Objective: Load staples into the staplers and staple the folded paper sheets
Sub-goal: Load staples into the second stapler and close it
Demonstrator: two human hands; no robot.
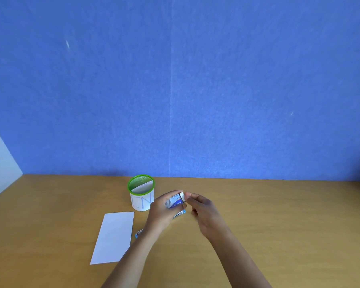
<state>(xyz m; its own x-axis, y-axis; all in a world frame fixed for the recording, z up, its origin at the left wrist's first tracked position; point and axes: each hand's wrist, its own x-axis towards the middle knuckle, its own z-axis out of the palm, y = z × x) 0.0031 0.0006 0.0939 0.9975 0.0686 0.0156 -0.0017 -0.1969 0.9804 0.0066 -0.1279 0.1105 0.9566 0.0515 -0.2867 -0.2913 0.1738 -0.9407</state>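
My left hand [161, 210] grips a small blue and white staple box [176, 201] above the wooden table [279, 215]. My right hand [204, 208] pinches the white flap [182, 196] at the box's right end. Under my left hand lies a blue stapler, with one end [180, 213] showing past my fingers and the other end [139, 233] beside my wrist. A folded white paper sheet [113, 238] lies flat to the left of my left forearm.
A green-rimmed mesh cup [141, 192] wrapped in white paper stands behind the sheet, with a folded sheet inside it. A blue wall panel [175, 100] closes off the back of the table.
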